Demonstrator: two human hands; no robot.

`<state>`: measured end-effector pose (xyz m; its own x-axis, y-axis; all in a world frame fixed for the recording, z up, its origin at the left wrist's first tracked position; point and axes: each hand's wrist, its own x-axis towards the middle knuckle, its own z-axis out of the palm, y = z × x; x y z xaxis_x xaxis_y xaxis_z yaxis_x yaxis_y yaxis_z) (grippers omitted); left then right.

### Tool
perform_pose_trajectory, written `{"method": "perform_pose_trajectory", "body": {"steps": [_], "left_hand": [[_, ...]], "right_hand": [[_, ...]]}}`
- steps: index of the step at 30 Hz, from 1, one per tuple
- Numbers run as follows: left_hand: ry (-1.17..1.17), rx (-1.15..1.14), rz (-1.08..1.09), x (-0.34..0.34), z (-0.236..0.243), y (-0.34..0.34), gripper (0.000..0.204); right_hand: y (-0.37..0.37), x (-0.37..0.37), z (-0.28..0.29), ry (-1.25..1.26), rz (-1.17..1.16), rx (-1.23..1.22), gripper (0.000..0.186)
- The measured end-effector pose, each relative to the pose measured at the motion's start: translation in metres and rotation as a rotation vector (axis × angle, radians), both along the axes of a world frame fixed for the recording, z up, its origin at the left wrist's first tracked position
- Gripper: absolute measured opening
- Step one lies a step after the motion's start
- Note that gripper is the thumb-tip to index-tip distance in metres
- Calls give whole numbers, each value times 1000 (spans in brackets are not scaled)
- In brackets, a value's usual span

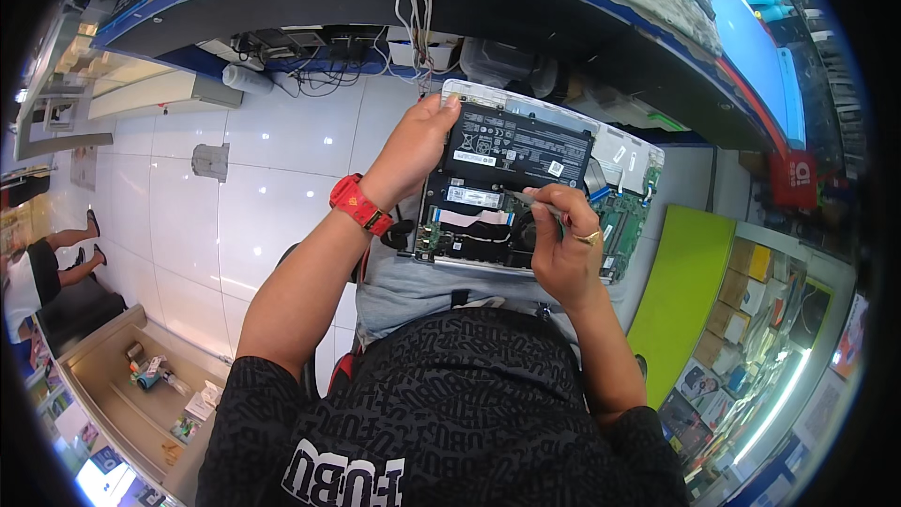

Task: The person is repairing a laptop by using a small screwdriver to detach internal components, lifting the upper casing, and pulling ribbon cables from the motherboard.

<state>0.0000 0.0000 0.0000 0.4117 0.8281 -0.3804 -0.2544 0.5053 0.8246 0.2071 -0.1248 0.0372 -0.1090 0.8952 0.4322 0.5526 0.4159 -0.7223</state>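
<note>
An opened laptop (546,111) rests across my lap, tilted, its inner parts facing up. My left hand (418,143) is closed on its upper left edge, thumb on top. Inside the laptop sit a black battery (540,145), a narrow drive stick with a white label (474,197), a white ribbon cable (474,218) and a green circuit board (615,230). My right hand (570,249) pinches a thin, pointed metal tool (518,195). Its tip is at the right end of the drive stick, below the battery; whether it touches cannot be seen. My fingers hide part of the fan area.
A dark counter (328,0) with a blue edge runs ahead of me, white cables (413,0) hanging down its front. Black cords and boxes lie beneath it. A green panel (680,291) and a glass display case (760,338) stand at right. Someone's legs (70,244) show far left.
</note>
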Motion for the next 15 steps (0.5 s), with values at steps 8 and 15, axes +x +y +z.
{"method": "perform_pose_trajectory", "body": {"steps": [8,15], "left_hand": [[-13,-9,31,8,-1,-4,38],[-10,-1,-16,2,-4,-2,38]], "right_hand": [[-2,6,-4,8,-10,31,36],[5,-4,18,-231,-33,76,21]]}}
